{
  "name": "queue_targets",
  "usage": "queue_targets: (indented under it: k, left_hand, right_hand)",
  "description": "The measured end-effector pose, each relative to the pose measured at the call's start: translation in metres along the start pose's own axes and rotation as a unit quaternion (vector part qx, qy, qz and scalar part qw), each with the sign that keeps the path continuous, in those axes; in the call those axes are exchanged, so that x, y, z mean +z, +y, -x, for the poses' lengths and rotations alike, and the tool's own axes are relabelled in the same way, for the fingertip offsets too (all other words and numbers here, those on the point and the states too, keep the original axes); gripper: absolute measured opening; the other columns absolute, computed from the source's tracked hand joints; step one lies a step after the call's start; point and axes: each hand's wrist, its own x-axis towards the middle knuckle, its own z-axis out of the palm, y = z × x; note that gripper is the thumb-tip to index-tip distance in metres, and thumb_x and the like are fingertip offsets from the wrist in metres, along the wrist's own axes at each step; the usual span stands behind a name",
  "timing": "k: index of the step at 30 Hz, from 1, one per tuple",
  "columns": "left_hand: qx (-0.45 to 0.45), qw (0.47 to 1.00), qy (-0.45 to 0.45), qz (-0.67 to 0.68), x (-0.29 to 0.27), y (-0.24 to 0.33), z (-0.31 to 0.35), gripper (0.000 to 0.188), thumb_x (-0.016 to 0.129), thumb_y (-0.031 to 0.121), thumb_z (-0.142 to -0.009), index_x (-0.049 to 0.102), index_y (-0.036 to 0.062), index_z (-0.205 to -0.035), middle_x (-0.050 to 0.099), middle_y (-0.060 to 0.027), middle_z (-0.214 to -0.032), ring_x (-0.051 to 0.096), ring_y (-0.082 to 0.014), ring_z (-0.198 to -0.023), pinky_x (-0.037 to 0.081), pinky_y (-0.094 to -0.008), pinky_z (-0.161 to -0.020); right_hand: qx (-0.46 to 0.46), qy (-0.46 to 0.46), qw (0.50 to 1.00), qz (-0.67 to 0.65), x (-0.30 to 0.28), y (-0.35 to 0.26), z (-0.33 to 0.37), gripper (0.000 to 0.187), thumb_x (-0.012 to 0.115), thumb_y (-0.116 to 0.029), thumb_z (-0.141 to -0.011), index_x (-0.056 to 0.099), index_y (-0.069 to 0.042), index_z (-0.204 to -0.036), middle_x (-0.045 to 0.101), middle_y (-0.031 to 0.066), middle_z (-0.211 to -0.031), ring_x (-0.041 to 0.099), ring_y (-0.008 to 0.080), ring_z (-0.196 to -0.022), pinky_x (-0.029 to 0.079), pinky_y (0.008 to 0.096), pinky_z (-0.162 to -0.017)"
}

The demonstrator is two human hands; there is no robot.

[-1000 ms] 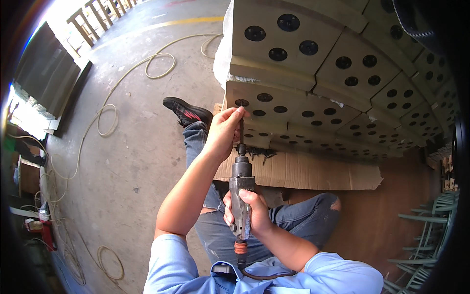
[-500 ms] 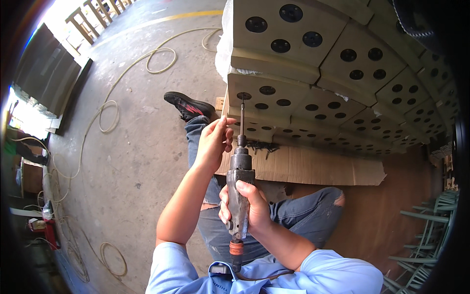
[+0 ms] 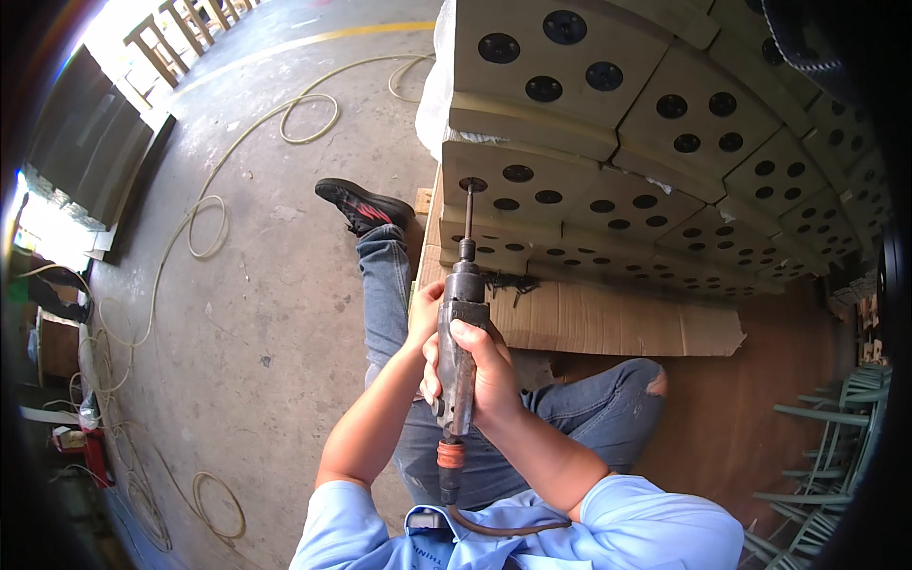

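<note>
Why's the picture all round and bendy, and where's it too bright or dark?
In the head view, the fisheye lens bends straight edges, like the yellow floor line; glare whitens the head view's upper left, beside the grey board; the head view's right side falls into shadow, over the beige blocks.

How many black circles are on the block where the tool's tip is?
4: first circle at the tool's tip, second circle above right, third circle below right, fourth circle farthest right. None look hidden.
</note>
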Motion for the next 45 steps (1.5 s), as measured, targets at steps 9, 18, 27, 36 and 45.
queue_targets:
  k: [9, 18, 27, 36, 45]
  left_hand:
    - [0.184, 0.949, 0.075, -0.245, 0.036, -0.031, -0.009, 0.032, 0.072, 0.021, -0.089, 0.069, 0.0033, -0.115, 0.067, -0.0102, -0.107, 0.063, -0.0220, -0.095, 0.051, -0.0335, -0.083]
    - [0.312, 0.798, 0.291, -0.426, 0.079, -0.082, -0.050, 0.038, 0.077, 0.024, -0.081, 0.068, 0.0089, -0.115, 0.061, -0.0117, -0.117, 0.059, -0.0309, -0.108, 0.048, -0.0381, -0.092]
    - [0.198, 0.854, 0.199, -0.438, 0.089, -0.091, -0.079, 0.036, 0.075, 0.015, -0.076, 0.068, 0.0098, -0.111, 0.060, -0.0175, -0.115, 0.058, -0.0386, -0.112, 0.051, -0.0470, -0.090]
    - [0.197, 0.930, 0.164, -0.263, 0.084, -0.094, -0.087, 0.016, 0.073, 0.001, -0.076, 0.067, 0.0006, -0.091, 0.068, -0.0157, -0.082, 0.069, -0.0260, -0.074, 0.055, -0.0403, -0.069]
    - [-0.059, 0.961, -0.085, 0.255, 0.044, -0.060, -0.060, 0.021, 0.065, 0.016, -0.101, 0.066, 0.0032, -0.117, 0.068, -0.0019, -0.103, 0.063, -0.0151, -0.089, 0.056, -0.0328, -0.081]
  right_hand:
    - [-0.020, 0.014, 1.000, 0.006, 0.004, 0.008, -0.013, 0.027, 0.059, -0.022, -0.099, 0.044, -0.007, -0.116, 0.060, 0.0143, -0.082, 0.061, 0.0226, -0.049, 0.055, 0.0374, -0.044]
    - [0.017, 0.033, 0.999, 0.021, -0.001, -0.007, 0.008, 0.047, 0.062, -0.026, -0.098, 0.040, -0.006, -0.133, 0.060, 0.0148, -0.082, 0.061, 0.0230, -0.051, 0.055, 0.0378, -0.046]
    - [0.116, 0.023, 0.976, 0.185, -0.102, -0.055, 0.100, 0.044, 0.068, -0.022, -0.093, 0.042, -0.009, -0.126, 0.061, 0.0115, -0.084, 0.063, 0.0178, -0.054, 0.053, 0.0306, -0.048]
    - [0.068, 0.059, 0.965, 0.246, -0.157, -0.082, 0.147, 0.049, 0.070, -0.020, -0.090, 0.041, -0.006, -0.128, 0.060, 0.0093, -0.085, 0.062, 0.0154, -0.055, 0.055, 0.0297, -0.050]
    - [0.076, 0.035, 0.968, 0.235, -0.170, -0.079, 0.144, 0.047, 0.071, -0.017, -0.090, 0.043, -0.005, -0.126, 0.058, 0.0082, -0.082, 0.061, 0.0153, -0.053, 0.054, 0.0296, -0.049]
